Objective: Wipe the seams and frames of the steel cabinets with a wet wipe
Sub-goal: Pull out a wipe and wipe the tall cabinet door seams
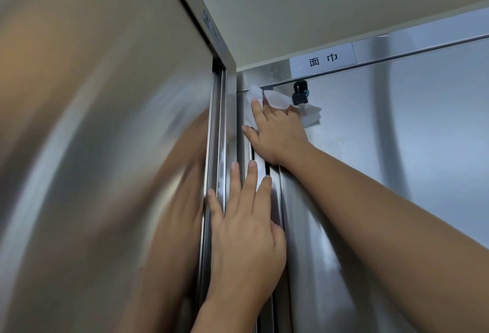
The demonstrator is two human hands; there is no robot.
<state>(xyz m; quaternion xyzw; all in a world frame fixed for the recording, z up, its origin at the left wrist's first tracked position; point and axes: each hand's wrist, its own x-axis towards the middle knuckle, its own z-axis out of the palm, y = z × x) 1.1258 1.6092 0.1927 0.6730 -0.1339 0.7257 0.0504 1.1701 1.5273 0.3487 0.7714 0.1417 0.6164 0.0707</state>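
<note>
The wet wipe point(275, 101) is pressed against the upper left corner of the right steel cabinet point(397, 160), at the top of the vertical seam point(267, 168), by the right hand point(277, 134), whose fingers are laid straight on it with the thumb spread aside. Lower on the same upright frame the left hand point(246, 229) is laid flat, fingers straight and slightly spread, nothing held. A black-headed key point(300, 94) is seen just beside the wipe, under a white label point(322, 58) on the top frame; the left cabinet point(105, 121) is met at the corner.

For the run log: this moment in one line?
step: wipe door seam, top corner | right hand: presses wet wipe there | left hand: flat on cabinet frame | key: hangs beside wipe
</note>
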